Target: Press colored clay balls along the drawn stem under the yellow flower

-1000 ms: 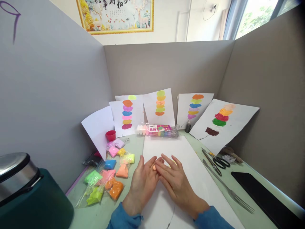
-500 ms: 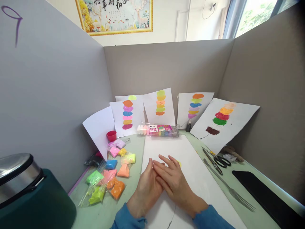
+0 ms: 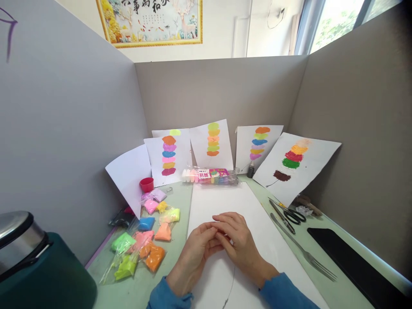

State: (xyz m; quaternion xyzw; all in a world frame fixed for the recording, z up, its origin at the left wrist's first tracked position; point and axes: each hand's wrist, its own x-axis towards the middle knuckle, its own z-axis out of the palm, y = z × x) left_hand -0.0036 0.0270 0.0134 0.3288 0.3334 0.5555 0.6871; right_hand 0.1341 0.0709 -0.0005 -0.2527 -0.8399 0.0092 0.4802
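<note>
The left hand (image 3: pixel 198 251) and right hand (image 3: pixel 238 240) are brought together, fingers curled and tips meeting; whether they pinch anything between them I cannot tell, as the fingers hide it. They sit above the large white sheet (image 3: pixel 219 199), which runs beneath them toward twelve o'clock, with a thin dark line (image 3: pixel 232 281) on it at six o'clock.

For fingertip work like this, light, even pressure seems best, with both wrists steady and the hands kept over the paper, so that anything dropped lands on white (easy to spot there). The blue sleeves (image 3: pixel 174 296) are best kept from dragging across that line.

At nine to ten o'clock lie the bright coloured packets (image 3: pixel 154 257); no wording on them can be read. The clear pack (image 3: pixel 212 175) at twelve o'clock has a label reading 抗菌, its smaller print too fine to make out. Up at eleven o'clock, the framed picture (image 3: pixel 154 25) shows, right to left, 家和萬事, then a character cut off by the top edge. The purple mark (image 3: pixel 11 36) at ten o'clock is cropped.
</note>
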